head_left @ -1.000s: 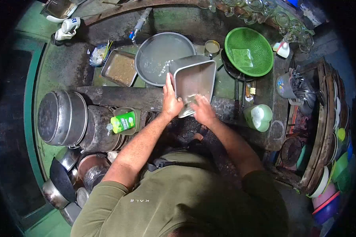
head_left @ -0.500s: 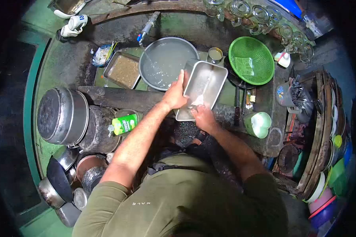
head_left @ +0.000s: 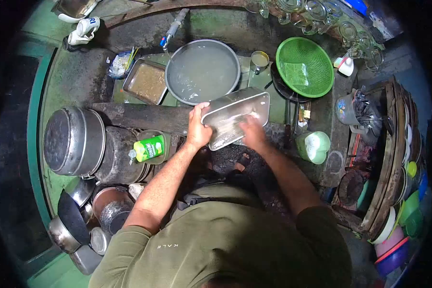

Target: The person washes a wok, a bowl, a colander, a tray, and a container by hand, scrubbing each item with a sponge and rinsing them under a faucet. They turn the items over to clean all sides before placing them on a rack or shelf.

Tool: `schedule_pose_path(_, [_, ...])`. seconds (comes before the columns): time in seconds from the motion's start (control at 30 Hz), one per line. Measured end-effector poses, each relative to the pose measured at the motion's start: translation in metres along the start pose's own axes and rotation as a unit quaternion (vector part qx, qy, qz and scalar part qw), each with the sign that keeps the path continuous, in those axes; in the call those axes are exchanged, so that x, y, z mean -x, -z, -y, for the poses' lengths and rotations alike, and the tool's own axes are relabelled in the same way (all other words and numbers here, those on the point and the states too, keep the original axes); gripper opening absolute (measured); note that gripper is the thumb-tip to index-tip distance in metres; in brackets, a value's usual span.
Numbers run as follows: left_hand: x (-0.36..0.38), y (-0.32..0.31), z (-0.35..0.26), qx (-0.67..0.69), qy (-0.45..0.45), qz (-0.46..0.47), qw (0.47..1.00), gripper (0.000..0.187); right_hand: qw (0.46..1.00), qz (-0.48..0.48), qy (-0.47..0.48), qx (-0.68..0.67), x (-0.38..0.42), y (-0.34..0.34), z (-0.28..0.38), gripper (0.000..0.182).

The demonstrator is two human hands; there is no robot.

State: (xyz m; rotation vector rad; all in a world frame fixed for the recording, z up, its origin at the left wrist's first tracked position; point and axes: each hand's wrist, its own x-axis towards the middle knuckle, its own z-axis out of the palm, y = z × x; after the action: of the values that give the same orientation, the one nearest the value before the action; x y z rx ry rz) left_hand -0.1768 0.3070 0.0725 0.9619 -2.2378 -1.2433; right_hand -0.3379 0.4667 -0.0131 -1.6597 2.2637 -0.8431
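Observation:
A deep rectangular metal pan (head_left: 222, 130) is tilted in front of me, its inside facing me and streaked with white suds. My left hand (head_left: 197, 128) grips its left end, thumb over the rim and fingers behind. Inside the pan, towards its right end, is my right hand (head_left: 252, 133), fingers curled and smeared by motion. Some white shows by its fingertips; whether that is foam or a scrubber I cannot make out. Just beyond the pan stands a large grey basin (head_left: 204, 72) of cloudy water, under a tap (head_left: 170, 36).
Left of the basin sits another metal pan (head_left: 146, 82) with murky liquid. A green colander (head_left: 305, 67) and a metal mug (head_left: 259, 61) are to the right. A green soap pouch (head_left: 149, 148), a large pot (head_left: 74, 140) and a pale green container (head_left: 314, 147) flank my arms. Glass mugs (head_left: 317, 19) line the back ledge.
The pan has turned clockwise and tipped further towards me. My left hand has moved left and down with it. My right hand has shifted slightly up and right inside it.

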Motion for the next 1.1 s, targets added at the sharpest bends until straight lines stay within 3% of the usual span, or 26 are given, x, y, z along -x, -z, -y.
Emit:
schedule_pose_path(0.03, [-0.001, -0.002, -0.002, 0.003, 0.012, -0.007, 1.000, 0.068, 0.973, 0.005, -0.144, -0.179, -0.005, -0.004, -0.001, 0.029])
schedule_pose_path(0.1, [-0.006, -0.004, -0.007, 0.002, 0.022, -0.012, 1.000, 0.068, 0.976, 0.004, -0.100, -0.192, -0.001, -0.015, 0.018, 0.029])
schedule_pose_path(0.13, [-0.011, -0.005, -0.011, 0.001, 0.033, -0.022, 0.999, 0.067, 0.996, 0.002, 0.089, -0.021, 0.003, -0.018, 0.054, 0.029])
schedule_pose_path(0.2, [-0.010, -0.001, -0.016, -0.018, 0.036, -0.004, 0.999, 0.066, 0.993, 0.041, 0.015, -0.111, 0.000, -0.029, 0.099, 0.028])
schedule_pose_path(0.23, [-0.008, 0.001, -0.016, -0.027, 0.040, 0.005, 0.999, 0.066, 0.991, 0.106, 0.032, -0.077, -0.003, -0.019, 0.088, 0.027])
schedule_pose_path(0.27, [-0.008, 0.003, -0.015, -0.036, 0.043, 0.014, 0.998, 0.065, 0.991, 0.051, 0.111, -0.056, 0.000, -0.021, 0.057, 0.028])
schedule_pose_path(0.37, [-0.020, 0.003, -0.007, -0.025, 0.030, 0.025, 0.999, 0.063, 0.997, -0.017, 0.035, 0.070, -0.003, 0.028, 0.003, 0.030])
schedule_pose_path(0.43, [-0.042, 0.014, -0.020, -0.060, 0.020, 0.082, 0.995, 0.061, 0.974, 0.069, 0.079, 0.201, -0.005, 0.039, -0.012, 0.033])
schedule_pose_path(0.47, [-0.055, 0.022, -0.026, -0.055, 0.000, 0.101, 0.993, 0.063, 0.974, 0.067, 0.080, 0.203, -0.005, 0.037, -0.009, 0.033])
schedule_pose_path(0.53, [-0.059, 0.048, -0.090, -0.098, 0.046, 0.071, 0.992, 0.073, 0.987, 0.106, 0.031, 0.114, 0.002, 0.025, 0.019, 0.032])
schedule_pose_path(0.57, [-0.054, 0.055, -0.098, -0.111, -0.001, 0.062, 0.992, 0.080, 0.994, 0.105, -0.028, 0.017, 0.008, 0.019, 0.034, 0.032])
schedule_pose_path(0.6, [-0.050, 0.058, -0.096, -0.144, -0.077, 0.069, 0.984, 0.082, 0.999, 0.047, -0.005, 0.003, 0.014, 0.009, 0.044, 0.028])
schedule_pose_path(0.67, [-0.042, 0.051, -0.084, -0.206, -0.048, 0.130, 0.969, 0.083, 0.995, -0.004, -0.015, -0.100, 0.023, -0.009, 0.061, 0.025])
schedule_pose_path(0.73, [-0.043, 0.043, -0.086, -0.231, -0.043, 0.165, 0.958, 0.085, 0.991, 0.043, -0.054, -0.111, 0.033, -0.006, 0.063, 0.029])
schedule_pose_path(0.8, [-0.047, 0.045, -0.096, -0.243, -0.014, 0.181, 0.953, 0.089, 0.990, 0.081, 0.095, 0.060, 0.034, 0.016, 0.047, 0.040])
schedule_pose_path(0.83, [-0.046, 0.046, -0.101, -0.243, -0.015, 0.182, 0.953, 0.091, 0.972, 0.149, 0.149, 0.109, 0.027, 0.031, 0.031, 0.049])
schedule_pose_path(0.87, [-0.043, 0.047, -0.097, -0.244, -0.014, 0.188, 0.951, 0.091, 0.960, 0.231, 0.144, 0.060, 0.025, 0.030, 0.003, 0.055])
schedule_pose_path(0.93, [-0.046, 0.049, -0.085, -0.258, -0.024, 0.188, 0.947, 0.091, 0.956, 0.211, 0.196, 0.061, 0.002, 0.063, -0.016, 0.055])
schedule_pose_path(1.07, [-0.044, 0.051, -0.063, -0.227, -0.042, 0.193, 0.954, 0.090, 0.966, 0.220, 0.124, 0.061, 0.012, 0.043, -0.007, 0.055])
schedule_pose_path(1.1, [-0.045, 0.051, -0.055, -0.187, -0.053, 0.200, 0.961, 0.088, 0.973, 0.192, 0.067, 0.110, 0.015, 0.036, 0.001, 0.053])
